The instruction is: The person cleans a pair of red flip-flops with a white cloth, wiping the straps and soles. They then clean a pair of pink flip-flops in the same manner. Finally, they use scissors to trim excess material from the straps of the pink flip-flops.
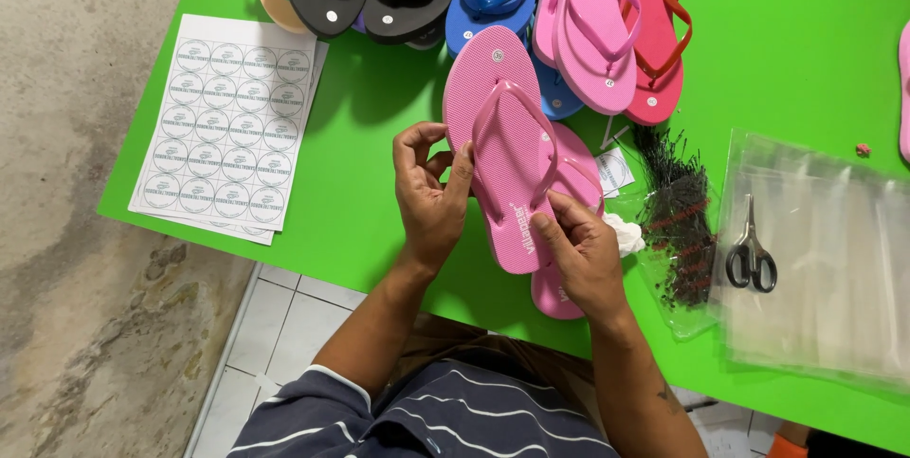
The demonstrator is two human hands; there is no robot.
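White sheet of round labels [228, 126] far left; clear, perhaps plastic, bags [834, 268] right.

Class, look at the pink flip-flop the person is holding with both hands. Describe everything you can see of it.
The pink flip-flop looks like foam rubber, with a ribbed top, a matching Y-shaped strap and a small round sticker near the toe. It is held sole-up above the green table, toe pointing away. The left hand grips its left edge and the right hand its heel. A second pink flip-flop lies beneath it.
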